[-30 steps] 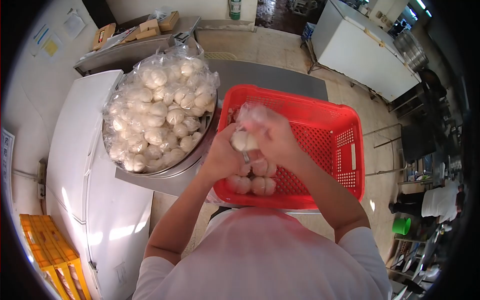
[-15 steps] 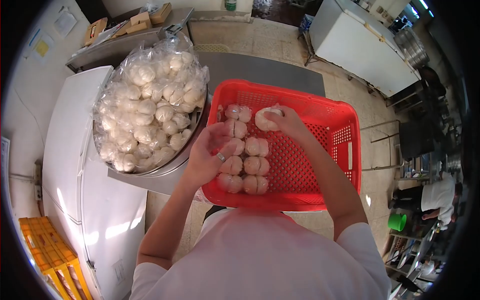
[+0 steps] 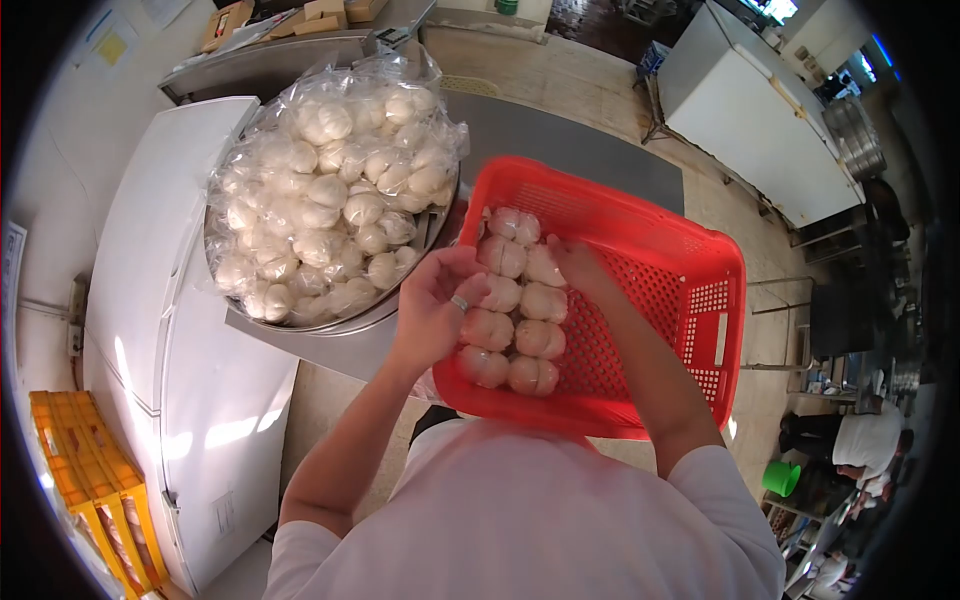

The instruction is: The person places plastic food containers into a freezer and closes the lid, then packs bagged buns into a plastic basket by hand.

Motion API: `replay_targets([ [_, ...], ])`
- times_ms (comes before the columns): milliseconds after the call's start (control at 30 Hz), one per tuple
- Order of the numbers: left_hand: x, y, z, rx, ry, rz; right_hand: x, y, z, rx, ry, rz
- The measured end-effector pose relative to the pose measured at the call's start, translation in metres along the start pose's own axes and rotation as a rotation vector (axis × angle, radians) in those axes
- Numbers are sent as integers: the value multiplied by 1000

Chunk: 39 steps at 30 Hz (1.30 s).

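Observation:
My right hand (image 3: 578, 270) is inside the red basket (image 3: 620, 420), its fingers against a wrapped pair of white buns (image 3: 543, 266) in the second column. With fingers apart and nothing held, my left hand (image 3: 437, 303) hovers at the basket's left side, a ring on one finger. Two columns of plastic-wrapped buns (image 3: 487, 328) fill the basket's left part. To the left, a round metal tray (image 3: 345, 325) bears a high heap of bagged white buns (image 3: 327, 190).
Grey table (image 3: 570, 150) under basket and tray; white refrigerator (image 3: 170, 300) at left; yellow crates (image 3: 85, 445) lower left; cardboard boxes (image 3: 325, 12) at the back. A white chest freezer (image 3: 755, 120) stands upper right; a person (image 3: 865, 440) and green bucket (image 3: 780, 478) are far right.
The bun pair in my right hand has come down beside the left column, extending the second column. My left hand stays open near the basket's left side. The view has shifted slightly.

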<state>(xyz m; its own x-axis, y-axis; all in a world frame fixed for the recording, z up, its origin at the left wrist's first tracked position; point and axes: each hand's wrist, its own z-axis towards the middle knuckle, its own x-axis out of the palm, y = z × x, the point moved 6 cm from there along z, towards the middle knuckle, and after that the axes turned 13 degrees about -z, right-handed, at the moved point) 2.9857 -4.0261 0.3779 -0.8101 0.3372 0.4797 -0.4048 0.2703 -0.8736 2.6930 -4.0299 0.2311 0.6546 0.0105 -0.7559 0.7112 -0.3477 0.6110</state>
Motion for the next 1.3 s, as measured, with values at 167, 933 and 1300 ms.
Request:
replay_targets([
  [167, -37, -35, 63, 305, -199, 608, -8, 32, -22, -72, -87, -211],
  [933, 109, -99, 48, 287, 601, 151, -147, 226, -126, -488, -104, 372],
  [1300, 98, 11, -28, -307, 337, 294, -98, 160, -155, -479, -86, 269],
])
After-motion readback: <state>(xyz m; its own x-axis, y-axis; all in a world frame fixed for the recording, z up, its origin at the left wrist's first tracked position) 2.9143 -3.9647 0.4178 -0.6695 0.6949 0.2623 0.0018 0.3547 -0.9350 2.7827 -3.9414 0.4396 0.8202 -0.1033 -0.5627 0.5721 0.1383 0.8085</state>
